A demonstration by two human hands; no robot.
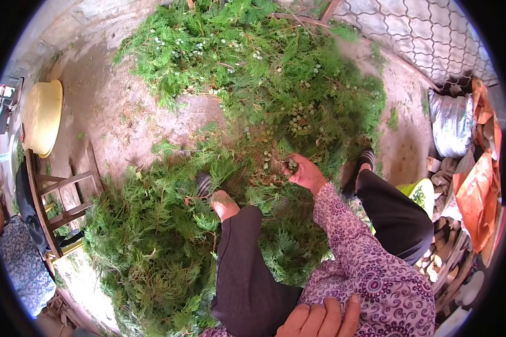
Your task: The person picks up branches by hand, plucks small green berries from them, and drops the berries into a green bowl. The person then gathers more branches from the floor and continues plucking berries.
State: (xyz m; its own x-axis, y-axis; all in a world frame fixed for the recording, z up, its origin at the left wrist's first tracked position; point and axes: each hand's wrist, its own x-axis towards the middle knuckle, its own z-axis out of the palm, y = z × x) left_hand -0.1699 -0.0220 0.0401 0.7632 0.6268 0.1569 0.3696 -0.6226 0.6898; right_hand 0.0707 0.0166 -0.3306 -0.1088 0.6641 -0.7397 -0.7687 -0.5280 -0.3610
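My right hand [305,173] reaches over the cut conifer greenery, its fingers closed on a few small pale-green cones [292,164]. Just beyond the fingertips, more cones [299,119] sit among the feathery sprigs of the far branch pile [253,67]. My left hand [323,319] rests at the bottom of the view against my patterned clothing, fingers laid out and holding nothing visible. A nearer pile of green branches [157,241] spreads to the left of my legs and between them. Part of my left hand is cut off by the frame edge.
A yellow basin [42,119] stands at the left, near a wooden frame like a small ladder [67,185]. A person's patterned clothing [22,261] shows at far left. On the right are a yellow-green container [425,194], a white sack [451,123], orange sheeting [478,202] and firewood [444,241].
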